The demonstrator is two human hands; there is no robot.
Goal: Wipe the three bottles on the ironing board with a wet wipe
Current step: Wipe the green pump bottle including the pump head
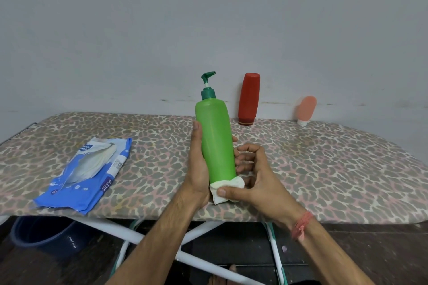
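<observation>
Left hand [196, 164]: fingers wrapped round one green pump bottle [216, 139], held upright above the ironing board [324, 169]. Right hand [252, 176]: thumb and curled fingers pinching one white wet wipe [225, 188] against the bottle's base. Bottles, three: the green one in hand; one red bottle [249, 98], standing cap-down at the far edge by the wall; one pink tube [306, 109], cap-down, well right of it. Wipe packet [85, 173], one, blue, lying open on the board's left. Bucket [44, 236], one, dark, beneath.
</observation>
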